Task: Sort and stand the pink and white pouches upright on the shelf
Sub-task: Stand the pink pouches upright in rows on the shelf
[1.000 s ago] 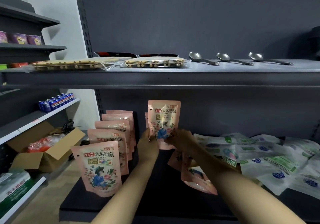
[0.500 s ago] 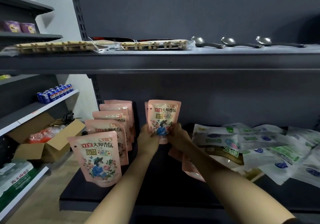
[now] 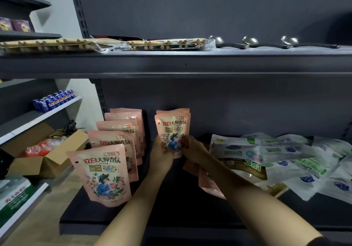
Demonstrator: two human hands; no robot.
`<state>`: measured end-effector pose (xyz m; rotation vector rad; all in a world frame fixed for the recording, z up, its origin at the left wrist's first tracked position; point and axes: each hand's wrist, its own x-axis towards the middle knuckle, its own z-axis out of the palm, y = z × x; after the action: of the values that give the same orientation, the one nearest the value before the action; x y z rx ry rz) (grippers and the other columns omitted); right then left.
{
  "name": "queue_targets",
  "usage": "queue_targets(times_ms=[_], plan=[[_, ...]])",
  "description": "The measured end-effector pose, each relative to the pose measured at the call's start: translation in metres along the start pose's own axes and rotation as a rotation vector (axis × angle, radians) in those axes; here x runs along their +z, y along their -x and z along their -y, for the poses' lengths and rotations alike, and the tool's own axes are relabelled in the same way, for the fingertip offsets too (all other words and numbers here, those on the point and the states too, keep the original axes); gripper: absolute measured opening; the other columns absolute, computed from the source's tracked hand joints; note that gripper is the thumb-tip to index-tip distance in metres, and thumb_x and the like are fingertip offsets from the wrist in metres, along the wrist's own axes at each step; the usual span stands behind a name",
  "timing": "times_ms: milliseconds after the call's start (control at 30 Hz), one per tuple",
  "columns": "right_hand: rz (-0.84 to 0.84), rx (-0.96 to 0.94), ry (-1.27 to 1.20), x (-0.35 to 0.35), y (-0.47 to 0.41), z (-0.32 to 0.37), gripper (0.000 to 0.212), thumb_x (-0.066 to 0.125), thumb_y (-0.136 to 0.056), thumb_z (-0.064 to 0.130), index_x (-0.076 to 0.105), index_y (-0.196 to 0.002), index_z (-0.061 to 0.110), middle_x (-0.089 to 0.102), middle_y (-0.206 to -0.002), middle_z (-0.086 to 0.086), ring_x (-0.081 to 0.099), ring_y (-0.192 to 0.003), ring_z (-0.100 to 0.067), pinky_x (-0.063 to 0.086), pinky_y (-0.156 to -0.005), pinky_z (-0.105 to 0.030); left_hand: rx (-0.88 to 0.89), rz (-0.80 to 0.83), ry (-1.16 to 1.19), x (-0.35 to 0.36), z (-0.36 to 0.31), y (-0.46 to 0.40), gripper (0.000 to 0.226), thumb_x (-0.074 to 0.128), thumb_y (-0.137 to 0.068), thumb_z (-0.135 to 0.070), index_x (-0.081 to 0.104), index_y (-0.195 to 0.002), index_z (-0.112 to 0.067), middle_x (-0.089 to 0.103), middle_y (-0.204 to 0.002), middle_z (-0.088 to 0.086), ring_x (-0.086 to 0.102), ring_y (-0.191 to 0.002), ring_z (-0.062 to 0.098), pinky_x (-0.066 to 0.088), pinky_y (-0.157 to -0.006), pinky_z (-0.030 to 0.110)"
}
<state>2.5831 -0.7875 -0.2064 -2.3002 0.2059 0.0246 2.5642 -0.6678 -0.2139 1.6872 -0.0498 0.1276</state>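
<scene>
Both my hands hold one pink pouch (image 3: 173,129) upright near the back of the dark shelf (image 3: 171,211). My left hand (image 3: 162,155) grips its lower left edge and my right hand (image 3: 192,151) grips its lower right edge. Another pink pouch (image 3: 172,111) stands right behind it. To the left, a row of several pink pouches (image 3: 106,173) stands upright, front to back. Under my right forearm, pink pouches (image 3: 208,185) lie flat. A loose pile of white pouches (image 3: 297,160) lies flat on the right of the shelf.
The upper shelf (image 3: 171,64) hangs low over the work space, carrying packs of wooden sticks (image 3: 165,44) and three metal ladles (image 3: 251,43). On the left stand another rack with blue cans (image 3: 53,100) and an open cardboard box (image 3: 43,158).
My hands have carried the pink pouch lower and further back, up against the pouch behind it. The camera has tilted down a little.
</scene>
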Motion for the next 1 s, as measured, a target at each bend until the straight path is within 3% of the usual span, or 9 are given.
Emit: queue_targets(times_ms=[167, 267, 333, 433, 567, 600, 733, 867, 1000], plan=[[0.012, 0.014, 0.028, 0.000, 0.002, 0.002, 0.048, 0.052, -0.091, 0.017, 0.038, -0.137, 0.009, 0.054, -0.132, -0.014, 0.054, -0.118, -0.029, 0.047, -0.096, -0.034, -0.014, 0.028, 0.001, -0.002, 0.006, -0.002, 0.050, 0.050, -0.087, 0.003, 0.046, -0.131, -0.021, 0.060, -0.120, -0.002, 0.058, -0.106, 0.011, 0.047, -0.083, 0.021], [0.058, -0.009, 0.080, -0.007, 0.005, 0.006, 0.044, 0.055, -0.090, 0.016, 0.047, -0.132, 0.008, 0.058, -0.128, -0.012, 0.057, -0.115, -0.029, 0.048, -0.098, -0.036, 0.029, -0.026, -0.066, -0.003, -0.001, -0.001, 0.063, 0.055, -0.084, 0.000, 0.031, -0.141, -0.014, 0.046, -0.138, -0.001, 0.047, -0.124, 0.015, 0.045, -0.099, 0.033], [0.038, -0.026, 0.076, -0.016, 0.005, 0.008, 0.039, 0.059, -0.088, 0.015, 0.055, -0.125, 0.006, 0.061, -0.124, -0.013, 0.059, -0.113, -0.030, 0.049, -0.096, -0.037, 0.132, -0.131, -0.150, -0.003, -0.010, 0.001, 0.065, 0.058, -0.082, -0.003, 0.030, -0.140, -0.009, 0.038, -0.134, -0.008, 0.040, -0.124, 0.012, 0.039, -0.104, 0.034], [-0.051, -0.025, 0.089, -0.038, 0.010, 0.012, 0.033, 0.052, -0.091, 0.011, 0.058, -0.121, 0.000, 0.060, -0.122, -0.019, 0.057, -0.114, -0.034, 0.048, -0.088, -0.036, 0.351, -0.207, -0.189, 0.001, -0.019, 0.001, 0.060, 0.054, -0.067, -0.011, 0.044, -0.126, -0.012, 0.050, -0.125, 0.002, 0.048, -0.118, 0.020, 0.044, -0.101, 0.039], [-0.126, 0.031, 0.090, -0.067, 0.024, 0.014, 0.041, 0.052, -0.093, 0.014, 0.048, -0.134, 0.005, 0.052, -0.136, -0.014, 0.049, -0.125, -0.028, 0.043, -0.071, -0.014, 0.357, -0.172, -0.151, 0.016, -0.032, 0.009, 0.060, 0.054, -0.077, 0.003, 0.041, -0.134, -0.009, 0.044, -0.134, 0.008, 0.043, -0.124, 0.019, 0.039, -0.106, 0.033], [-0.154, 0.032, 0.089, -0.071, 0.029, 0.014, 0.043, 0.052, -0.093, 0.015, 0.047, -0.135, 0.007, 0.051, -0.137, -0.013, 0.048, -0.127, -0.027, 0.043, -0.073, -0.014, 0.376, -0.166, -0.147, 0.020, -0.033, 0.010, 0.057, 0.053, -0.080, 0.004, 0.041, -0.134, -0.009, 0.044, -0.136, 0.009, 0.043, -0.126, 0.020, 0.037, -0.107, 0.031], [-0.214, 0.021, 0.121, -0.078, 0.042, 0.002, 0.032, 0.041, -0.096, 0.010, 0.056, -0.123, 0.002, 0.055, -0.132, -0.012, 0.051, -0.121, -0.031, 0.042, -0.096, -0.032, 0.309, 0.002, -0.224, 0.035, -0.031, 0.016, 0.048, 0.049, -0.087, 0.000, 0.041, -0.133, -0.007, 0.046, -0.135, 0.011, 0.044, -0.125, 0.024, 0.032, -0.096, 0.021], [-0.321, -0.013, 0.079, -0.081, 0.067, -0.013, 0.025, 0.041, -0.094, 0.014, 0.064, -0.102, 0.009, 0.060, -0.105, -0.010, 0.056, -0.113, -0.032, 0.043, -0.086, -0.033, 0.182, 0.189, -0.477, 0.044, -0.020, 0.025, 0.040, 0.048, -0.091, -0.015, 0.043, -0.130, -0.004, 0.045, -0.136, 0.016, 0.044, -0.123, 0.028, 0.034, -0.092, 0.027], [-0.251, -0.076, 0.091, -0.069, 0.091, -0.011, 0.029, 0.038, -0.098, 0.015, 0.065, -0.093, 0.010, 0.061, -0.099, -0.011, 0.056, -0.098, -0.025, 0.035, -0.077, -0.023, -0.065, 0.340, -0.431, 0.053, -0.006, 0.036, 0.042, 0.040, -0.095, -0.040, 0.049, -0.123, -0.010, 0.057, -0.121, 0.013, 0.060, -0.100, 0.028, 0.053, -0.074, 0.030]])
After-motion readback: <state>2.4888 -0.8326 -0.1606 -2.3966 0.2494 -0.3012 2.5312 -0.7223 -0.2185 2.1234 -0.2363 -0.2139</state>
